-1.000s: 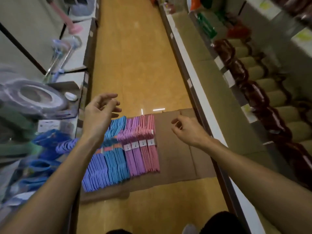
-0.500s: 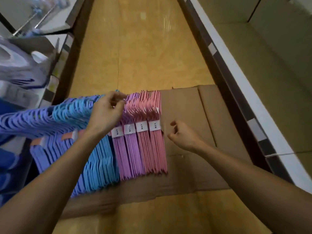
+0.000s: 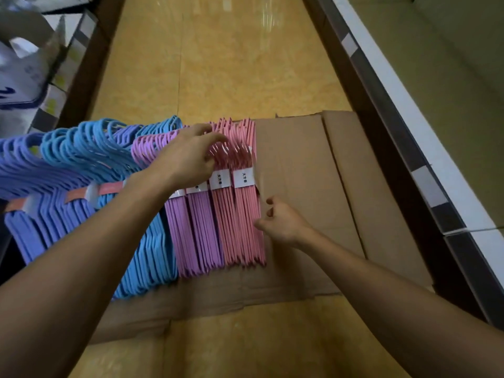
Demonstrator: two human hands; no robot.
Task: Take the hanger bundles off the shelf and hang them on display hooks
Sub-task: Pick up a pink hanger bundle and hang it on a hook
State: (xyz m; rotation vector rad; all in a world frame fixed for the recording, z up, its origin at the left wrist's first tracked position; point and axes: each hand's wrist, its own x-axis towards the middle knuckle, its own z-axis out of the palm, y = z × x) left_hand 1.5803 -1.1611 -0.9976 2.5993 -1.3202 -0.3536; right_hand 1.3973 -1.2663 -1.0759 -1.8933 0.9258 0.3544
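Several banded hanger bundles lie side by side on flattened cardboard on the floor: violet-blue, light blue, purple and pink. White paper labels wrap the purple and pink ones. My left hand lies over the hook ends, its fingers curled on the hooks of the left pink bundle, and it hides the hooks of the purple bundle beside it. My right hand sits at the right edge of the pink bundles, fingers loosely curled, thumb touching the outer bundle's side.
The aisle floor of yellow tile runs ahead between two shelf units. The right shelf edge has a dark rail with white price tags. A left shelf holds packaged goods close to the violet-blue bundles.
My left hand came down from mid-air onto the hook ends, then slid right from the blue and purple bundles to the pink ones. My right hand lowered to the pink bundle's right edge.
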